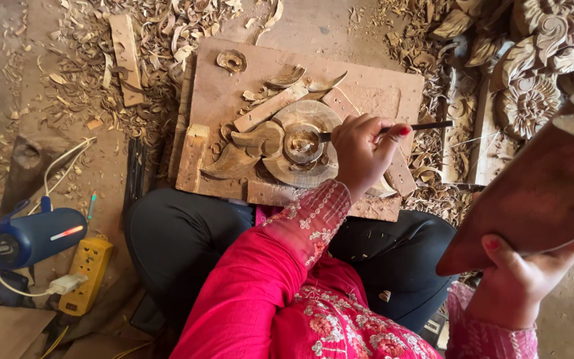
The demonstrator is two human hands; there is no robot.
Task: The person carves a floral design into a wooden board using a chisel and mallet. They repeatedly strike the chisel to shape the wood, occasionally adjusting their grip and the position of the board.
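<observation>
Chisel [393, 128] at centre frame, gripped tight in the left hand [363, 154], its tip on the round carved piece [302, 143] fixed to the wooden board [380, 93]. Lower right, the right hand [514, 282] is wrapped firmly around a raised wooden mallet [539, 193]. Shavings [161, 40] litter the upper frame; a blue speaker [31, 237] sits lower left.

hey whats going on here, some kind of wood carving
A person in a pink embroidered top sits on the floor carving. The left hand holds a thin chisel with its tip on the round wooden carving fixed to a board. The right hand grips a raised wooden mallet. Shavings lie all around.
</observation>
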